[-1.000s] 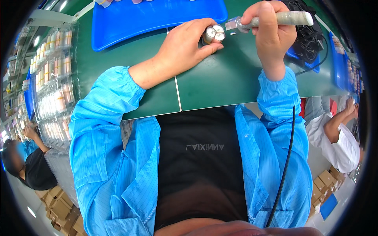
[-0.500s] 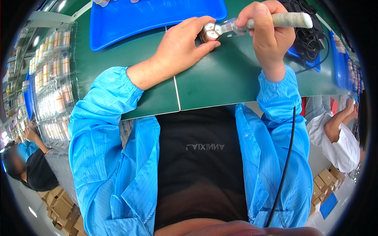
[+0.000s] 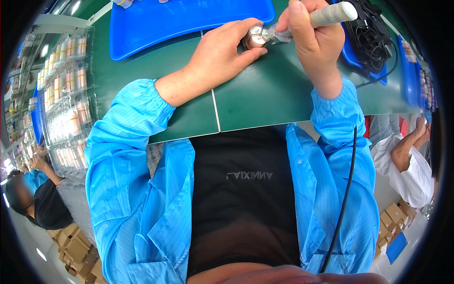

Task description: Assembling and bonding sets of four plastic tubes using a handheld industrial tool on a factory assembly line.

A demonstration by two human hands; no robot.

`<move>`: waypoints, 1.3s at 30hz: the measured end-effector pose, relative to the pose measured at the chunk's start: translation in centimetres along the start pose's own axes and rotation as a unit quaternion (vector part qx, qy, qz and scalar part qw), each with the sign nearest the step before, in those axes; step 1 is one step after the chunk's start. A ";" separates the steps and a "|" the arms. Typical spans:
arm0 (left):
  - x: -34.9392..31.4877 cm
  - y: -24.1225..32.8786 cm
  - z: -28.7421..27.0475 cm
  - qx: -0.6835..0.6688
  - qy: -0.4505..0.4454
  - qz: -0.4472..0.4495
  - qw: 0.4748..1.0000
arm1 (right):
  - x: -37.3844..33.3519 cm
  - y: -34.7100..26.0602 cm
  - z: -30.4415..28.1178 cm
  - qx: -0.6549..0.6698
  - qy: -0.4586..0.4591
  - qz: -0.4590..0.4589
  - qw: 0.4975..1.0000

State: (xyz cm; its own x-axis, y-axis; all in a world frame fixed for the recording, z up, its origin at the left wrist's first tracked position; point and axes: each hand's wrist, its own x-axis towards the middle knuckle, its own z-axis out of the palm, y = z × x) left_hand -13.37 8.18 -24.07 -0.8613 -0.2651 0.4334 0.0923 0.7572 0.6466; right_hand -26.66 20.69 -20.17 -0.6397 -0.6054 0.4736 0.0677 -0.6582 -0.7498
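Observation:
At the far middle of the green table (image 3: 265,104), my left hand (image 3: 215,59) is closed around a small bundle of cylindrical cells with white round ends (image 3: 256,38). The thumb is on the near side and the fingers on the far side, and the white ends face up. My right hand (image 3: 319,45) grips a hand tool with a thick, pale, wrapped-looking handle (image 3: 334,14). Its handle slants up to the right, and its narrower translucent front part points left. The tip overlaps the right edge of the white ends; whether it touches them I cannot tell.
A large blue tray (image 3: 156,28) lies beyond my left hand. Black cables (image 3: 371,47) are heaped in another blue tray on the right. Clear trays of bundled cylinders (image 3: 64,90) stand at the left. Other people sit on both sides, near cardboard boxes (image 3: 78,246).
My right hand and the tool have shifted left, and the handle is steeper. The tool's tip now covers part of the white ends. My left hand keeps its hold.

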 end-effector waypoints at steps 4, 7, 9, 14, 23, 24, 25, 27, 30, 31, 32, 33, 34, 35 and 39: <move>-0.2 -0.1 -0.2 0.007 0.004 -0.001 1.000 | 0.7 0.4 -0.3 -0.394 -0.087 -0.065 0.913; 0.0 0.2 -0.1 -0.009 -0.004 -0.011 1.000 | 1.6 5.0 -1.4 0.104 -0.087 -0.252 0.958; 0.0 0.1 0.0 -0.009 -0.004 -0.010 1.000 | 1.4 5.1 -1.3 0.210 -0.083 -0.226 0.948; 0.0 -0.2 0.0 -0.001 0.004 0.003 1.000 | 0.5 1.5 -1.7 -0.099 -0.080 -0.124 0.984; -0.1 -0.4 -0.2 -0.041 -0.013 -0.025 0.999 | 1.0 -1.0 -1.0 -0.304 -0.024 -0.038 0.952; -0.3 -0.5 -0.2 -0.095 -0.016 -0.054 0.994 | 1.3 -1.3 -1.0 -0.247 0.015 -0.023 0.969; -0.4 -0.6 -0.3 -0.148 -0.018 -0.083 0.985 | 1.7 -1.6 -0.7 -0.263 0.077 -0.037 0.961; -0.1 -1.2 -0.7 -0.288 -0.037 -0.123 0.949 | 2.2 -1.1 -1.4 -0.273 0.073 -0.035 0.959; 0.7 -1.0 -2.1 -0.465 -0.102 -0.188 0.859 | 2.4 0.9 -3.9 -0.335 0.013 -0.059 0.940; 0.8 -1.0 -2.3 -0.518 -0.114 -0.210 0.821 | 2.2 1.5 -3.7 -0.344 -0.013 -0.059 0.937; 0.9 -1.0 -2.5 -0.569 -0.122 -0.232 0.779 | 1.9 1.9 -3.6 -0.352 -0.042 -0.057 0.933; 0.9 -1.2 -2.6 -0.583 -0.134 -0.241 0.764 | 1.7 2.1 -3.7 -0.369 -0.050 -0.043 0.927; 1.0 -1.3 -2.7 -0.582 -0.133 -0.243 0.764 | 1.6 2.2 -3.6 -0.368 -0.051 -0.042 0.928; 1.1 -1.3 -2.8 -0.622 -0.137 -0.251 0.729 | 1.5 2.3 -3.5 -0.387 -0.055 -0.048 0.919; 1.5 -1.8 -3.2 -0.694 -0.152 -0.253 0.657 | 1.5 2.5 -3.6 -0.422 -0.066 -0.065 0.902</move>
State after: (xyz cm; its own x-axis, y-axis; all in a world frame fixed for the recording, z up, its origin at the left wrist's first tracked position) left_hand -13.26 4.48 -22.59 -0.9977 0.0188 -0.0655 -0.0593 -0.7116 0.7001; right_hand -30.23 19.77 -23.04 -0.4990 -0.6323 0.5926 -0.6448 -0.1860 -0.7414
